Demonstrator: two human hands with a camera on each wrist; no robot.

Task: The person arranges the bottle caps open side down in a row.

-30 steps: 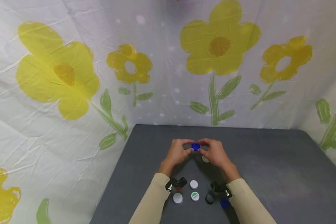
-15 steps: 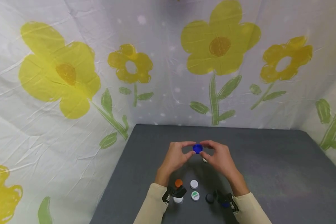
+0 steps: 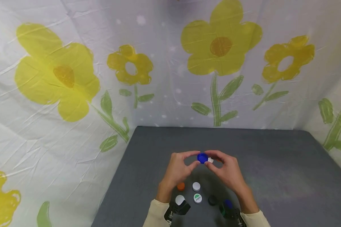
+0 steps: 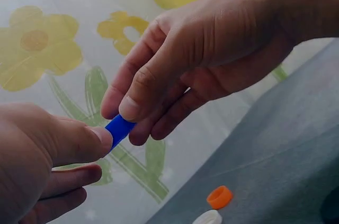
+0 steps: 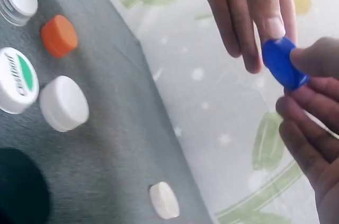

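Note:
A round blue bottle cap [image 3: 202, 158] is held up above the table between both hands. My left hand [image 3: 176, 168] pinches its left edge with thumb and fingertips. The right hand [image 3: 228, 170] pinches the opposite edge. Side-on in the left wrist view, the blue cap [image 4: 119, 128] sits between the two thumbs. The right wrist view shows the broad face of the blue cap [image 5: 283, 61]. Just behind the fingers lies a white cap [image 3: 210, 160]; the right hand mostly hides an orange one [image 3: 218, 160] beside it.
Nearer the body on the dark grey table [image 3: 267, 176] lie several caps: an orange cap [image 3: 181, 186], a plain white cap [image 3: 196, 186], a green-labelled white cap [image 3: 197, 198], a black cap [image 3: 212, 200] and another blue cap [image 3: 228, 203]. A flowered cloth [image 3: 164, 78] hangs behind.
Both hands have drawn the blue cap towards the body and slightly right. The forearms have pulled back, uncovering the orange cap on the near left.

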